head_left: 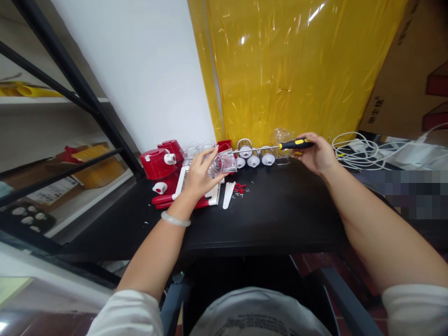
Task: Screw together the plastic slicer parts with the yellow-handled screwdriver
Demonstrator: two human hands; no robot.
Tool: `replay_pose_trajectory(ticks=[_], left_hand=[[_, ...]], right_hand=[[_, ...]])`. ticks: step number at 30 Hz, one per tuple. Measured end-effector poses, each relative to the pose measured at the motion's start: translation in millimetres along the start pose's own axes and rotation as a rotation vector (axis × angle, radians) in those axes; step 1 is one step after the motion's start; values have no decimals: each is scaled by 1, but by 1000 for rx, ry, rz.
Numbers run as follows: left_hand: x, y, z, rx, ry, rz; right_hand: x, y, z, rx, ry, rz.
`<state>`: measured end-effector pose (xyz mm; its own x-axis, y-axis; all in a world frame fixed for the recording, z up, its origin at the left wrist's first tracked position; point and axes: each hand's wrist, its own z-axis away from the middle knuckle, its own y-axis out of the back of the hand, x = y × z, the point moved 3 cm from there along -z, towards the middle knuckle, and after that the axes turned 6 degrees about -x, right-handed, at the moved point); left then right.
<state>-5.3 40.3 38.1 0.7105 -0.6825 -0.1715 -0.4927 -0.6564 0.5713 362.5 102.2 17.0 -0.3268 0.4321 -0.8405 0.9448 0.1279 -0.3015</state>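
My left hand [201, 173] is closed around a clear plastic part [226, 163], holding it above the black table. In my right hand [319, 154] is a screwdriver [297, 143] with a black and yellow handle. Its long shaft points left, and the tip meets the right side of the clear part; whether it sits on a screw I cannot make out. Beneath the shaft lie several white and metallic cylinders [254, 160]. Below my left hand are a white frame [213, 195], red handles [164, 200] and a white flat piece [228, 195].
Red housings [154, 164] with white knobs stand at the left. Small red pieces [240, 188] and scattered screws lie mid-table. A clear round part [282, 136] stands at the back, before yellow film [280, 70]. White cables [353, 151] are coiled at the right; a black metal shelf frame [80, 88] borders the left.
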Motion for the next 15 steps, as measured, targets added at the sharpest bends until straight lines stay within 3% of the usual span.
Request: replay_pose_trajectory(ticks=[6, 12, 15], left_hand=[[1, 1, 0, 5, -15, -17], [-1, 0, 1, -3, -8, -21], [0, 1, 0, 5, -8, -16]], right_hand=[[8, 5, -5, 60, 50, 152], [1, 2, 0, 7, -6, -24], [0, 1, 0, 5, -9, 0]])
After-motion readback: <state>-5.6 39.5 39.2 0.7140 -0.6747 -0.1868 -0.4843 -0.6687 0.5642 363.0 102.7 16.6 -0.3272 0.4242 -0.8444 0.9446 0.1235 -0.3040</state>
